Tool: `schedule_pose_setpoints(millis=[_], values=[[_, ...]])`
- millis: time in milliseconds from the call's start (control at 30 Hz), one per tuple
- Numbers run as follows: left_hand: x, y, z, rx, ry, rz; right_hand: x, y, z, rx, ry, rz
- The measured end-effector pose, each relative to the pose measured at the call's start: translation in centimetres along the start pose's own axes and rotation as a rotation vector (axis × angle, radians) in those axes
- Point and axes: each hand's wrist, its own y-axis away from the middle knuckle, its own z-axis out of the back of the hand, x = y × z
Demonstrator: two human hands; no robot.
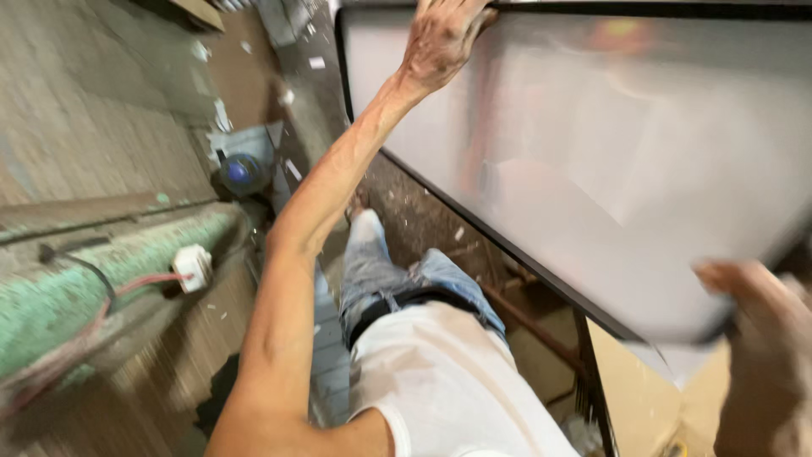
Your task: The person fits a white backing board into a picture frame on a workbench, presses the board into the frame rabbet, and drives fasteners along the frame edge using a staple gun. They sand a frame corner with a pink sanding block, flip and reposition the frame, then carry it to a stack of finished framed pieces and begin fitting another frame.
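Both hands carry a black-framed glossy panel (609,161): left hand (440,38) gripping its far edge, right hand (761,338) gripping its near corner, blurred.

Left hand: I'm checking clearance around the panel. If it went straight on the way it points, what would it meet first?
The left hand already grips the panel edge; beyond it, the picture ends, so I can't tell.

screen: large flat panel (609,161) | black-framed, pale reflective face | upper right
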Motion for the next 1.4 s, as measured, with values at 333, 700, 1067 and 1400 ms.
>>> schedule_pose_setpoints(millis=[333, 700, 1067, 1400], values=[[13.6, 19.3, 17.4, 0.191, -0.071, 0.891, 17.7, -31.4, -34.0, 0.181, -0.032, 0.253], [10.0, 28.4, 21.4, -0.402, 0.239, 2.318, 30.0, -55.4, -57.0, 0.293, 0.176, 0.519], [27.7, 19.2, 18.6, -0.74, 0.572, 2.024, 40.5, -68.7, -75.5, 0.278, 0.188, 0.753], [44.4, 15.2, 33.0, -0.846, 0.425, 1.989, 47.0, -74.1, -87.9, 0.313, 0.309, 0.646]])
